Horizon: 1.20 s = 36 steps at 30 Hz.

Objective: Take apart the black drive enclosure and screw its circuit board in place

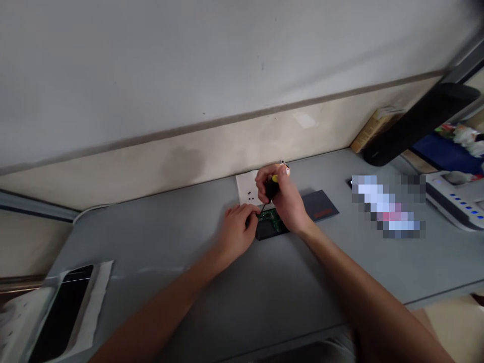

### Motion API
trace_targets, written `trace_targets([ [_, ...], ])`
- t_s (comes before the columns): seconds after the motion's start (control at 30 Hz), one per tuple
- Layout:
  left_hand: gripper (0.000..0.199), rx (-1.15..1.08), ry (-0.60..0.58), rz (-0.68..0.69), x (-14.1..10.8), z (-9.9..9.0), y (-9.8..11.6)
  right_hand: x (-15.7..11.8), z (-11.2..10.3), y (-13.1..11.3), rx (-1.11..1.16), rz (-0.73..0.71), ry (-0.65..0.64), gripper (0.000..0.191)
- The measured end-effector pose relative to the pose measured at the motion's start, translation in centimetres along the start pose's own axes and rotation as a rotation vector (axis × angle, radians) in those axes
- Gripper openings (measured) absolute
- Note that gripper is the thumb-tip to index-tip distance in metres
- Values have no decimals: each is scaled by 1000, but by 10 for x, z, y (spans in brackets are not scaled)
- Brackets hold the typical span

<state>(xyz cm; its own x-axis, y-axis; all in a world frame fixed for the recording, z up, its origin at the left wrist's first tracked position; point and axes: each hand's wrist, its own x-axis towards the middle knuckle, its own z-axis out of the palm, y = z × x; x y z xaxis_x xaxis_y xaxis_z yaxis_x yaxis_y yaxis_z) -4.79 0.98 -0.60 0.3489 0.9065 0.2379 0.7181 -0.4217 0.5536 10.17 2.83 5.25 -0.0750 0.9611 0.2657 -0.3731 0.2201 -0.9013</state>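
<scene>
My right hand point(287, 194) is wrapped round a screwdriver point(271, 187) with a black and yellow handle. Its thin shaft points down at a green circuit board point(269, 218) set in a dark casing point(266, 230). At the left edge of this casing, my left hand point(241, 225) is closed, thumb and fingers pinching its side. Behind both hands lies a white sheet point(245, 187) with several small dark pieces, perhaps screws, on it. A dark flat panel point(321, 205) with reddish lettering rests to the right, partly behind my right wrist.
The grey table point(151, 242) runs along a wall. A black cylindrical speaker point(418, 123) leans at the back right, beside a thick book point(376, 126). A blurred-out device point(385, 206) and a white appliance point(457, 201) sit to the right. A black slab point(64, 312) lies front left.
</scene>
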Motion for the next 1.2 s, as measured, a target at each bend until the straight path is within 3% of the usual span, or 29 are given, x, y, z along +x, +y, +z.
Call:
trace_targets([
  [0.13,28,14,7,6,0,-1,0,4,-9,0,22,12,-21,44],
  [0.37,29,20,4,-5,1,0,0,7,-14,-2,-98,-12,23,56],
  [0.53,29,17,8,2,0,-1,1,9,-9,0,75,20,-12,58],
  [0.63,29,25,19,3,0,0,0,8,-9,-1,67,12,-8,48],
  [0.7,30,18,25,16,-1,1,0,8,-12,-1,47,33,-5,52],
  [0.9,28,11,3,-6,0,0,1,11,-14,3,-72,-20,93,58],
  [1.2,30,8,0,-16,1,-1,1,10,-9,4,149,51,65,48],
])
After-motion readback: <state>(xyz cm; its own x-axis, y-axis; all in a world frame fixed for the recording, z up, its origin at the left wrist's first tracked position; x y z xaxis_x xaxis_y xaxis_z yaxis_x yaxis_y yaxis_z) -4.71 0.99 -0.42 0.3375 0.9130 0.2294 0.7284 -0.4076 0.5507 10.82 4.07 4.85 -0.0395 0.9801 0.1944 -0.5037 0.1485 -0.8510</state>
